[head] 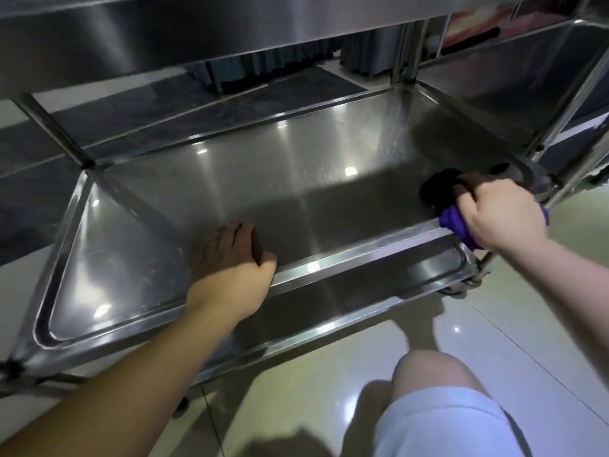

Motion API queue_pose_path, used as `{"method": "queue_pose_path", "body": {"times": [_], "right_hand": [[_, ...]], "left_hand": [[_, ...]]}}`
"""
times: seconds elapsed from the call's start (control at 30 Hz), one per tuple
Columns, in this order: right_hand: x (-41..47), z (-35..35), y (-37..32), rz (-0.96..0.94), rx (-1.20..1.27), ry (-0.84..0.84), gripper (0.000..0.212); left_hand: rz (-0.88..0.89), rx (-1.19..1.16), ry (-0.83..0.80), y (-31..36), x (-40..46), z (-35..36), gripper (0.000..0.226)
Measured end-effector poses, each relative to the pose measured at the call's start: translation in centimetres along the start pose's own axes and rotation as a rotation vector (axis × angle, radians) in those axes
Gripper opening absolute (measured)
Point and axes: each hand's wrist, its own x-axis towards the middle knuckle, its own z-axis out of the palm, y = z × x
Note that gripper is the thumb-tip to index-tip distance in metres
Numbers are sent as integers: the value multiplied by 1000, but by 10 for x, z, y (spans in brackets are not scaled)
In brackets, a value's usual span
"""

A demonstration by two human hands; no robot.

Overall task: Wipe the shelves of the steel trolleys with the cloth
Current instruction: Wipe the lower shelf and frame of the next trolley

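My right hand (501,214), at the right of the frame, has its fingers curled tight around a bunched purple cloth (456,224), and it presses the cloth down at the right end of the middle shelf of the shiny steel trolley (230,179), where the cloth lies over the front rim of the shelf. My left hand (232,268) is near the centre of the frame and holds nothing; its fingers are almost straight and lie flat over the front rim, reaching onto the shelf surface, with the thumb at the rim. The two hands are well apart along the same rim. Below this shelf I see the lower steel shelf (346,291), and above, across the top of the frame, the underside of the upper steel shelf (164,37). My bare knee (435,371) with light shorts is at the lower right, over the glossy pale tiled floor (313,374). A dark mat (164,103) lies on the floor behind the trolley, upper left.
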Motion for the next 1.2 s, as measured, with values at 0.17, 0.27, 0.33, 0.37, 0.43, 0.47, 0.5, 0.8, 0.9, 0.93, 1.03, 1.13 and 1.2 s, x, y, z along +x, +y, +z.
{"method": "queue_pose_path", "body": {"times": [0.17,0.27,0.33,0.37,0.43,0.47,0.5,0.8,0.9,0.93,1.03,1.13,1.2], "right_hand": [[1,-1,-2,154,71,67,55],[-27,1,-64,44,93,88,46],[-50,1,-112,-76,169,124,38],[-60,1,-133,-115,210,135,35],[-75,3,-170,-168,276,121,32],[-82,4,-185,-197,304,111,31],[-88,4,-199,-227,335,106,30],[-86,-13,-215,-129,572,-35,40],[-89,-24,-214,-115,690,-130,39],[-91,-28,-214,-126,730,-154,38],[-106,-37,-217,-172,785,-198,32],[-120,-39,-219,-158,844,-220,32],[-129,-38,-220,-126,903,-268,36]], "left_hand": [[-10,-17,-10,3,2,-1,56],[-15,-21,-6,4,1,-4,54],[-19,-28,3,5,0,-5,45],[-20,-30,3,5,-1,-5,42],[-24,-23,1,7,-1,-5,41],[-31,-19,0,7,-1,-5,40],[-38,-20,4,7,-1,-6,38],[1,-165,-75,-3,8,-5,29],[18,-255,-102,-10,11,-11,26],[33,-282,-107,-12,10,-12,27],[58,-344,-69,-16,2,-14,39],[78,-387,41,-16,-10,-16,48],[136,-366,49,-17,-18,-17,51]]}}
